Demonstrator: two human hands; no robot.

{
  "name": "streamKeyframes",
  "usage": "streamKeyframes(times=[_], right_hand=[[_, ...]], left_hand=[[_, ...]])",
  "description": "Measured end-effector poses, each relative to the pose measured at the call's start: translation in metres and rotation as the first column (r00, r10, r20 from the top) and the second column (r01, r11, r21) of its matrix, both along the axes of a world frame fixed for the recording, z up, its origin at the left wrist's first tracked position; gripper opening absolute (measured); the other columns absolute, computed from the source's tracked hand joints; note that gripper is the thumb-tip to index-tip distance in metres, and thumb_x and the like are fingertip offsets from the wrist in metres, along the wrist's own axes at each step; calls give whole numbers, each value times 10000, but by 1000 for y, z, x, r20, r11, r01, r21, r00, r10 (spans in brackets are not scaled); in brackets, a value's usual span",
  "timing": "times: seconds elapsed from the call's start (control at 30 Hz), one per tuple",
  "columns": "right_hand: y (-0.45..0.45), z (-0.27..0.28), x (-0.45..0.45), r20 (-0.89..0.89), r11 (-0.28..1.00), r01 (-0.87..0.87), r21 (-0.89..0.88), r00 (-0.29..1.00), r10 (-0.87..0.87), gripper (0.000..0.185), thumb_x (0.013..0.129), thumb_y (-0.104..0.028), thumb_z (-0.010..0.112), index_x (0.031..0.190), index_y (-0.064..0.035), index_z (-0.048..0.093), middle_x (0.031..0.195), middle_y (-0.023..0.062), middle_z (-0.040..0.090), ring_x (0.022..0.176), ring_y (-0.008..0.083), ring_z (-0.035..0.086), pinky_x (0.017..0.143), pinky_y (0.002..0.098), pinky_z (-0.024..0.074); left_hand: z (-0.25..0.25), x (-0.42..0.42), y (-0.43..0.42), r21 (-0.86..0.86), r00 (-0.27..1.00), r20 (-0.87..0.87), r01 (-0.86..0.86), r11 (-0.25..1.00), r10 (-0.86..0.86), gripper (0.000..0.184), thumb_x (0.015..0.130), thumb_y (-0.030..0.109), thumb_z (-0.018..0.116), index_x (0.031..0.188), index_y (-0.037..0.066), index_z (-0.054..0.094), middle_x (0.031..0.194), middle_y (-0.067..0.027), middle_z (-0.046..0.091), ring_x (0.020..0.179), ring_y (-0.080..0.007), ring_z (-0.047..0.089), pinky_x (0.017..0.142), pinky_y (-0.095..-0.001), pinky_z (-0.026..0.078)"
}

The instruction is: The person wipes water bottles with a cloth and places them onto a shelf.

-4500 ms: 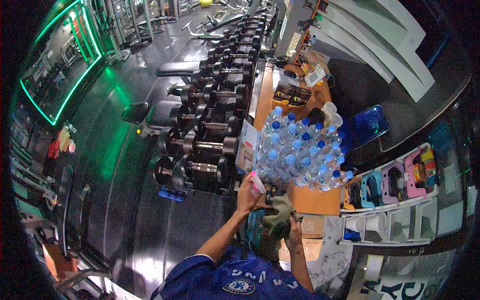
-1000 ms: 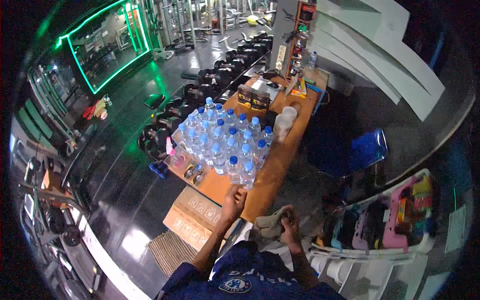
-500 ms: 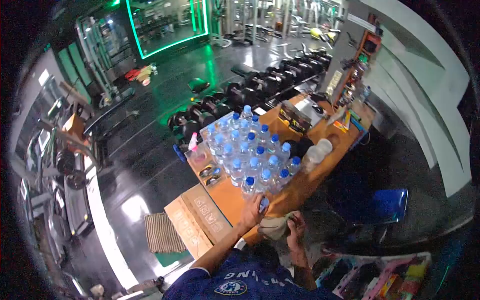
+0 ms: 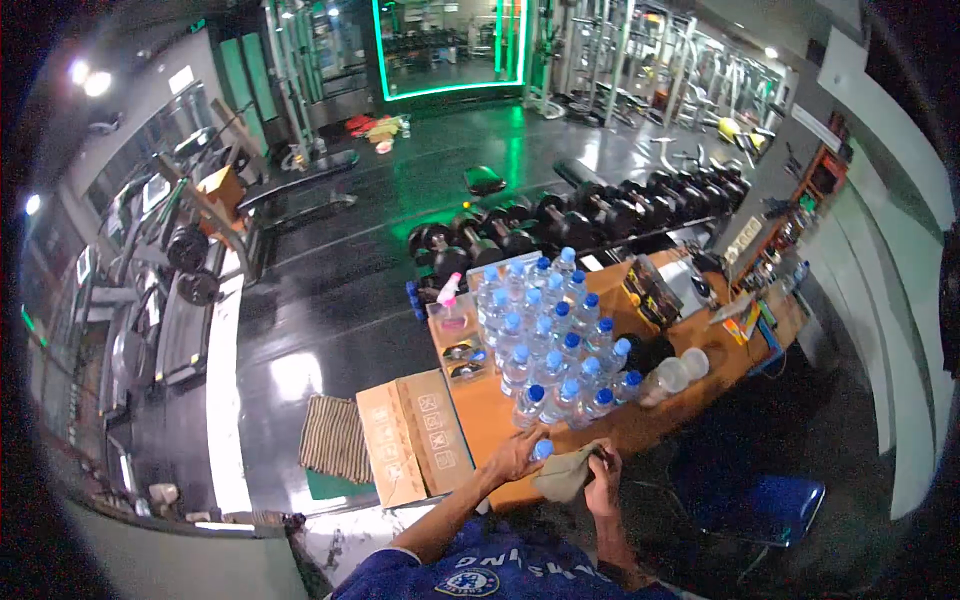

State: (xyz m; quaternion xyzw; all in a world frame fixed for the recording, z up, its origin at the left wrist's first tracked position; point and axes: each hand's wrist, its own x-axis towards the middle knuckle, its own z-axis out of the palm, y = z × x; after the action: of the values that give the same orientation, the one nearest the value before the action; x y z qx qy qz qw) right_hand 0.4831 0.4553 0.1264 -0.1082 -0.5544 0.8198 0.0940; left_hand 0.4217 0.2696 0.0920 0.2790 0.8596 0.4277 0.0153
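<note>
Across a gym's dark, glossy floor [image 4: 350, 290], a long row of black dumbbells [image 4: 610, 212] lies behind an orange-brown tabletop [image 4: 485, 415]. At the near edge is the camera wearer, in a blue shirt [image 4: 510, 565] with white lettering. To the right is a chair with a shiny blue seat [image 4: 765, 505]. On the tabletop, a dense cluster of clear water bottles [image 4: 545, 350] stands upright, capped in light and dark blue. Left of the tabletop is a brown cardboard box [image 4: 412, 440], and just beside that, a piece of striped fabric [image 4: 335, 438].

Near the tabletop's front edge, the right hand [image 4: 602, 485] has its grip closed on a crumpled olive-grey cloth [image 4: 563, 480], which hangs toward the left hand. The left hand [image 4: 513, 457] has its grip curled around a single bottle, its light-blue cap [image 4: 543, 450] pointing outward beside the cloth, just in front of the cluster. Fingers and cloth hide most of this bottle, so whether it touches the tabletop cannot be told.
</note>
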Motion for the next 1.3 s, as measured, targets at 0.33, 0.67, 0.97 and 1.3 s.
streamKeyframes(times=[0.33,0.67,0.97,1.3], right_hand=[[-19,1,-18,-13,951,-305,-44,952,305,201,804,-132,544,994,-78,509,922,16,502,893,147,500,815,324,429],[-37,60,-24,-5,899,-336,-282,937,349,297,814,-199,573,1083,-85,520,966,78,582,868,256,604,842,456,503],[-21,40,-20,52,850,-180,-496,970,236,495,888,-299,567,1323,-138,395,1265,75,492,1149,272,478,973,440,401],[-27,126,-8,-298,915,-307,-263,927,226,727,806,-62,599,1424,-129,221,1397,133,362,1299,342,342,1072,494,289]], left_hand=[[-21,31,-18,-40,992,69,-100,994,103,601,783,249,637,1297,106,362,1156,-225,540,1019,-416,550,824,-467,470],[-7,14,-41,2,975,68,210,978,-210,947,698,269,728,1432,114,150,1288,-241,452,1147,-399,493,925,-448,440],[-158,26,-4,434,960,281,-112,894,-16,684,716,267,740,1268,17,423,1185,-192,527,1107,-323,527,932,-412,430],[-49,67,-50,244,927,349,-232,942,138,654,711,312,760,1216,14,470,1131,-174,568,1055,-288,562,904,-382,455]])
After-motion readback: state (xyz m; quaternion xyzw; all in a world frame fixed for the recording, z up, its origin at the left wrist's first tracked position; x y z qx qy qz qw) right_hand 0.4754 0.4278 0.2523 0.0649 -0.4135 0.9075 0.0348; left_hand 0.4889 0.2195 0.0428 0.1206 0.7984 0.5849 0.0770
